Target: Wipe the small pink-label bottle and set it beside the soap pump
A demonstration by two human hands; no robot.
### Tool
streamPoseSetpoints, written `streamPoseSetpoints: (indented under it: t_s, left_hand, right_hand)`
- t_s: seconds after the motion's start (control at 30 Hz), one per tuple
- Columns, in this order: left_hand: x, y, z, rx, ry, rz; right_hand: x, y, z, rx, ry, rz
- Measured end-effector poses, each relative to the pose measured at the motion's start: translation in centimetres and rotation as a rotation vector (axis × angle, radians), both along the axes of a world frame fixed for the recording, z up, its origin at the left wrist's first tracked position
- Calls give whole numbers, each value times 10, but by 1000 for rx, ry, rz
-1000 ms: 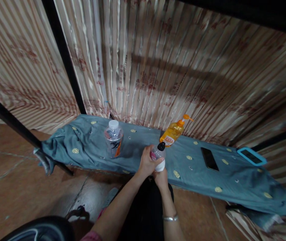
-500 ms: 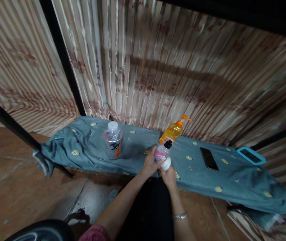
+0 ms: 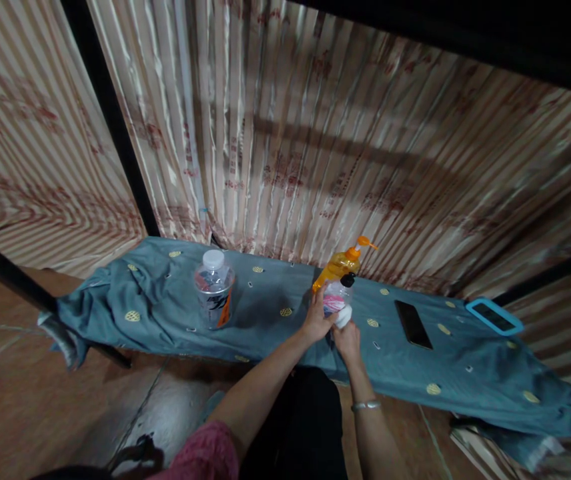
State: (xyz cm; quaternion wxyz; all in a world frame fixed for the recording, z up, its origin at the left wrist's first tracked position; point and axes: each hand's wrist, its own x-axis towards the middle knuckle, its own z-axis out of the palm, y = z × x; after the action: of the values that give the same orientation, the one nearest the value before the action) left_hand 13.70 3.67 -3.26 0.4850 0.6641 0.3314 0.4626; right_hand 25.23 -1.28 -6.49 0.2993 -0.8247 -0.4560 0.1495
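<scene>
My left hand (image 3: 317,321) grips a small clear bottle (image 3: 336,297) with a black cap and a pink label, held tilted over the blue cloth. My right hand (image 3: 347,338) holds the same bottle at its white bottom end. Right behind the small bottle stands an orange pump bottle (image 3: 339,265), leaning to the right. A bracelet shows on my right wrist.
A low bench draped in blue cloth (image 3: 275,313) runs across the view, in front of a striped curtain. On it stand a clear water bottle (image 3: 214,288) with a white cap, a black phone (image 3: 411,323) and a blue-cased phone (image 3: 494,316). Black poles stand on the left.
Both hands have carried the small bottle forward and to the right, from the bench's near edge up against the orange pump bottle. The view has shifted a little left.
</scene>
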Motion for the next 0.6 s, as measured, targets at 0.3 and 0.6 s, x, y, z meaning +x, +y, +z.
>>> streamPoseSetpoints:
  t_s: [0.3, 0.6]
  left_hand:
    - [-10, -5, -6, -49, 1, 44]
    - [-185, -98, 5, 120, 90, 340]
  right_hand:
    - [1, -9, 3, 78, 191, -84]
    - [-64, -83, 13, 353, 705, -166]
